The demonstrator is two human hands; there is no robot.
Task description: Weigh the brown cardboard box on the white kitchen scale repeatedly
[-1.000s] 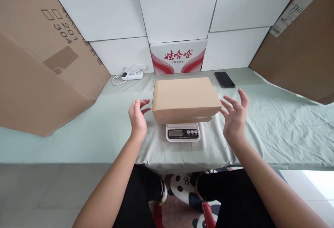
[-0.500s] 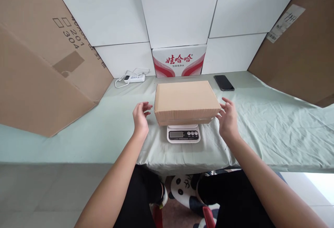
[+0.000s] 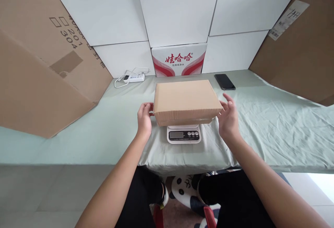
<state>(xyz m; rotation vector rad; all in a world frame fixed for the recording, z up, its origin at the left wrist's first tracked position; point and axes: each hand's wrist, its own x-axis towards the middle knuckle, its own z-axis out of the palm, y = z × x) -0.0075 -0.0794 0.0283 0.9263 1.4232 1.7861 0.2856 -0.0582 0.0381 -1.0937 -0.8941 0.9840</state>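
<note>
The box [image 3: 186, 101] rests on the scale [image 3: 183, 134], overhanging its platform, near the worktop [image 3: 104, 130] edge. Our left hand [image 3: 144, 118] and right hand [image 3: 228, 118] are open, fingers touching the box's ends so it sits steady.

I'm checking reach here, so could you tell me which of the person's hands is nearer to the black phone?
The right. The right hand is at the cardboard box's right end, with the phone just beyond it. The left hand is at the box's far end.

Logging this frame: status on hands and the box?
Left hand open, fingertips at cardboard box left end. Right hand open at its right end. Box sits on kitchen scale. Nothing between hands and box.
</note>
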